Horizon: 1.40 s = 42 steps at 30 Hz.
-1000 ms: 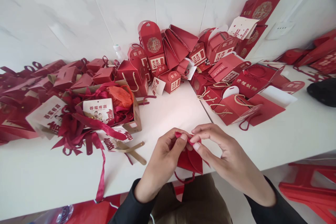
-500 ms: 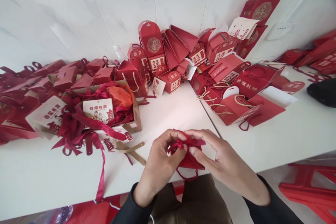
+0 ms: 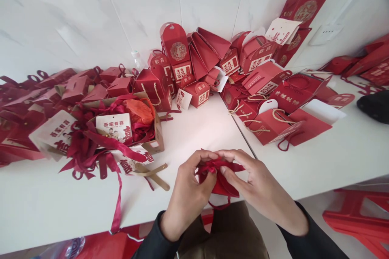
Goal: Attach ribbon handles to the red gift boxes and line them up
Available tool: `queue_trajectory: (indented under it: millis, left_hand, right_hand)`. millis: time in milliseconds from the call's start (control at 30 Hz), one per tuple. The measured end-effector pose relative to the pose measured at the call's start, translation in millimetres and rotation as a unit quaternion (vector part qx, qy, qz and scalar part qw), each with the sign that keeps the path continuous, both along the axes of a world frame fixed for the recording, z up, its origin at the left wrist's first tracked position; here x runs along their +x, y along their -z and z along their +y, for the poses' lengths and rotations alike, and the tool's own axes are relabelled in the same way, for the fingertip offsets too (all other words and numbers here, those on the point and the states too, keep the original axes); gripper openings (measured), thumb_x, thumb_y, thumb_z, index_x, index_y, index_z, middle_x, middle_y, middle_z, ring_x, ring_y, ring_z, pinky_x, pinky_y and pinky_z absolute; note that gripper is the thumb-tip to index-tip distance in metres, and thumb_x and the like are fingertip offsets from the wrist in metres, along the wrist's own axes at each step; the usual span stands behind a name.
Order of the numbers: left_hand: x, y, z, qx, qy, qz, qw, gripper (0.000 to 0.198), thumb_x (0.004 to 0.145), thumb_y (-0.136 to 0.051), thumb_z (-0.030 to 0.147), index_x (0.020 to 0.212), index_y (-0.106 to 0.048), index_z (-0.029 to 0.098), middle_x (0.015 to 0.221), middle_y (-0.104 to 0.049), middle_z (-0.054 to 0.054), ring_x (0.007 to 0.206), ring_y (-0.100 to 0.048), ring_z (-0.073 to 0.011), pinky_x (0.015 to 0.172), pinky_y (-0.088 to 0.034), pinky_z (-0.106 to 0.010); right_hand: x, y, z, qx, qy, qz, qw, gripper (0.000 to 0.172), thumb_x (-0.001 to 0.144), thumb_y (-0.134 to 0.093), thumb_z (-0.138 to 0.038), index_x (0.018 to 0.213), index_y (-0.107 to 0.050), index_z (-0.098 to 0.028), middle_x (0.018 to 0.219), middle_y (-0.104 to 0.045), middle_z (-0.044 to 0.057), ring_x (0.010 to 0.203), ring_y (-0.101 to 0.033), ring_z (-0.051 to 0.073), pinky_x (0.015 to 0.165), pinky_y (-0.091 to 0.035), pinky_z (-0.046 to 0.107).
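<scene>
The left hand (image 3: 190,192) pinched the crumpled ribbon (image 3: 209,168) at the mouth of a small red bag (image 3: 225,182), which was held just over the near edge of the worktop (image 3: 60,202). The right hand (image 3: 261,190) pinched the bag's top from the other side. A hard tug might have torn the thin paper or pulled the ribbon loose. The bag's long axis ran far to near, with the mouth pointing away from the person.

Red gift boxes (image 3: 197,93), ribbon pile (image 3: 100,145), white counter (image 3: 54,202).
</scene>
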<state>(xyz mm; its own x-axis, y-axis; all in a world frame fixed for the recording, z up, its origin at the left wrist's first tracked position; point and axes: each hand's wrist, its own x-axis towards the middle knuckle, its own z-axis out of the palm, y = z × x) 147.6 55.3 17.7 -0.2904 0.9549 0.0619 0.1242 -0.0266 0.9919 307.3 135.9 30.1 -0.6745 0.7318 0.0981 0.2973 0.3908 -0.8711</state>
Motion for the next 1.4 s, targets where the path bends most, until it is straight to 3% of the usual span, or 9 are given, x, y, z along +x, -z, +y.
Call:
queue_trajectory:
  millis: [267, 400, 467, 567, 733, 867, 1033, 1200, 1400]
  left_hand:
    - [5.5, 15.7, 1.9, 0.079, -0.055, 0.194, 0.976, 0.033, 0.087, -0.052, -0.002, 0.103, -0.065, 0.023, 0.099, -0.069, 0.000, 0.088, -0.065, -0.0129, 0.076, -0.051, -0.022]
    - [7.8, 22.7, 1.3, 0.136, -0.083, 0.217, 0.963, 0.036, 0.084, -0.051, -0.008, 0.099, -0.061, 0.023, 0.095, -0.065, 0.002, 0.085, -0.063, -0.0107, 0.075, -0.050, -0.019]
    - [9.0, 25.1, 0.5, 0.157, -0.083, 0.222, 0.959, 0.038, 0.084, -0.050, -0.009, 0.101, -0.059, 0.024, 0.095, -0.065, 0.002, 0.085, -0.062, -0.0100, 0.077, -0.050, -0.018]
    - [10.6, 28.6, -0.7, 0.187, -0.088, 0.229, 0.951, 0.038, 0.085, -0.051, -0.009, 0.105, -0.056, 0.024, 0.098, -0.066, 0.002, 0.086, -0.062, -0.0097, 0.077, -0.050, -0.018]
    - [11.3, 30.0, -1.4, 0.225, -0.089, 0.253, 0.937, 0.034, 0.087, -0.053, -0.009, 0.100, -0.055, 0.022, 0.100, -0.064, 0.000, 0.088, -0.062, -0.0094, 0.077, -0.051, -0.017]
    - [10.0, 28.8, -3.2, 0.226, -0.107, 0.274, 0.929, 0.030, 0.089, -0.058, -0.006, 0.104, -0.060, 0.021, 0.110, -0.064, -0.003, 0.104, -0.064, -0.0113, 0.090, -0.051, -0.020]
    - [9.3, 33.8, -11.4, 0.206, -0.141, 0.300, 0.921, 0.025, 0.091, -0.065, 0.001, 0.105, -0.064, 0.022, 0.116, -0.063, -0.003, 0.109, -0.061, -0.0122, 0.094, -0.049, -0.022]
    - [8.3, 40.0, -23.1, 0.167, -0.160, 0.319, 0.919, 0.021, 0.093, -0.064, 0.004, 0.102, -0.064, 0.024, 0.121, -0.061, -0.003, 0.115, -0.058, -0.0143, 0.098, -0.046, -0.026]
    - [4.1, 46.9, -31.4, 0.135, -0.162, 0.336, 0.918, 0.014, 0.097, -0.062, 0.011, 0.101, -0.062, 0.024, 0.122, -0.059, -0.003, 0.117, -0.057, -0.0141, 0.100, -0.045, -0.025]
  right_hand:
    - [0.7, -0.4, 0.4, 0.001, 0.000, 0.008, 1.000, 0.025, 0.104, -0.055, -0.030, 0.126, -0.065, -0.034, 0.128, -0.068, -0.003, 0.118, -0.063, 0.020, 0.107, -0.051, 0.034]
    - [1.4, -3.3, 0.0, -0.040, -0.001, 0.008, 0.999, 0.025, 0.107, -0.053, -0.045, 0.126, -0.067, -0.034, 0.125, -0.069, -0.002, 0.115, -0.065, 0.021, 0.092, -0.057, 0.030]
    - [1.4, -3.6, 0.7, -0.055, 0.009, 0.013, 0.998, 0.032, 0.110, -0.047, -0.050, 0.125, -0.068, -0.032, 0.122, -0.069, 0.001, 0.114, -0.065, 0.022, 0.094, -0.056, 0.031]
    - [1.4, -1.7, 2.7, -0.024, -0.002, -0.001, 1.000, 0.028, 0.110, -0.046, -0.044, 0.122, -0.069, -0.032, 0.120, -0.069, 0.000, 0.115, -0.063, 0.022, 0.102, -0.049, 0.034]
    - [3.0, -1.1, 5.0, -0.012, -0.007, -0.026, 1.000, 0.018, 0.107, -0.052, -0.037, 0.104, -0.068, -0.029, 0.106, -0.069, -0.001, 0.098, -0.065, 0.020, 0.076, -0.051, 0.029]
    - [6.6, -3.4, 5.9, -0.021, 0.018, -0.027, 0.999, 0.021, 0.107, -0.052, -0.042, 0.098, -0.066, -0.028, 0.095, -0.067, -0.002, 0.072, -0.059, 0.017, 0.055, -0.042, 0.027]
    - [14.3, 0.3, 11.0, -0.059, 0.050, -0.044, 0.996, 0.029, 0.106, -0.052, -0.053, 0.099, -0.066, -0.028, 0.082, -0.061, -0.002, 0.048, -0.035, 0.013, 0.042, -0.030, 0.026]
    - [22.8, 8.3, 15.9, -0.088, 0.076, -0.061, 0.991, 0.036, 0.104, -0.052, -0.060, 0.099, -0.065, -0.028, 0.061, -0.041, -0.006, 0.042, -0.024, 0.013, 0.036, -0.020, 0.024]
    - [26.2, 13.0, 16.9, -0.093, 0.088, -0.064, 0.990, 0.040, 0.103, -0.051, -0.064, 0.101, -0.065, -0.027, 0.069, -0.045, -0.004, 0.045, -0.025, 0.012, 0.036, -0.022, 0.023]
